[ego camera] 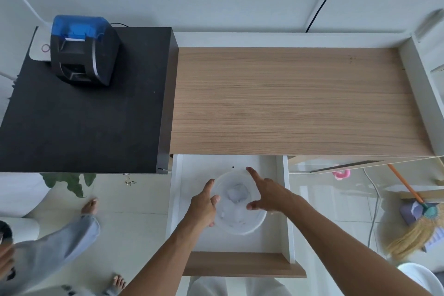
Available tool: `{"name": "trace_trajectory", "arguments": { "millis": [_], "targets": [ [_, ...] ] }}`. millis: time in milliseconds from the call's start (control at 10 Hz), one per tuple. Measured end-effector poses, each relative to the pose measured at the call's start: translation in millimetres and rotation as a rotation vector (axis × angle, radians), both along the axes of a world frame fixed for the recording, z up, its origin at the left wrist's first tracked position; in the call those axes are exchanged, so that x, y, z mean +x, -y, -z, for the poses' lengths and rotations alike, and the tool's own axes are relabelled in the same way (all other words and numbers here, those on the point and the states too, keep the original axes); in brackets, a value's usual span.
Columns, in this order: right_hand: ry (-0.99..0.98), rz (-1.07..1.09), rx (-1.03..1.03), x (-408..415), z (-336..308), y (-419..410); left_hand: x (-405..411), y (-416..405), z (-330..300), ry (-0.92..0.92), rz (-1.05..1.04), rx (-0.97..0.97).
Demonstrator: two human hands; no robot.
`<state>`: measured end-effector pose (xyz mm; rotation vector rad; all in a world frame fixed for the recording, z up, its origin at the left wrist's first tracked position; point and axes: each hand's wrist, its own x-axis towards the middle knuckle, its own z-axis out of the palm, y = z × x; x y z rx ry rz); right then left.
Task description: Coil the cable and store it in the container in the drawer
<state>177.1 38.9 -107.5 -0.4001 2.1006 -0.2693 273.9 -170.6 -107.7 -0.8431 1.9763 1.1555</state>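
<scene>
Reaching down into the pulled-out white drawer point(281, 230) with its wood-grain front, both bare hands meet at a round translucent plastic container point(240, 214) that sits on the drawer floor. The left hand point(204, 206) is clamped on the container's rim at its 9 o'clock side, thumb over the edge and fingers down the outer wall. The right hand point(269, 196) lies spread across the top from the 3 o'clock side, index finger stretched toward 12 o'clock and thumb curled toward the middle; whether it grips anything I cannot tell. A pale, blurred bundle, apparently the white coiled cable point(236, 193), lies inside the container beneath the right hand.

At 12 o'clock from the drawer stretches a light wood-grain desktop point(295, 101). At 10 o'clock stands a black cabinet top point(79, 127) carrying a black printer with a blue translucent lid point(81, 50). At 3 o'clock on the tiled floor lies a straw broom with an orange handle point(413, 223).
</scene>
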Motion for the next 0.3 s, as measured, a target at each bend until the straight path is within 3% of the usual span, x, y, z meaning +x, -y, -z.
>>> {"name": "trace_trajectory", "arguments": {
  "millis": [100,300],
  "targets": [
    [0.081,0.018,0.001,-11,-9,9,1,1,3,-0.013,0.028,-0.022],
    [-0.162,-0.053,0.092,3,-14,9,1,-7,-11,-0.046,0.129,-0.173]
  ]
}}
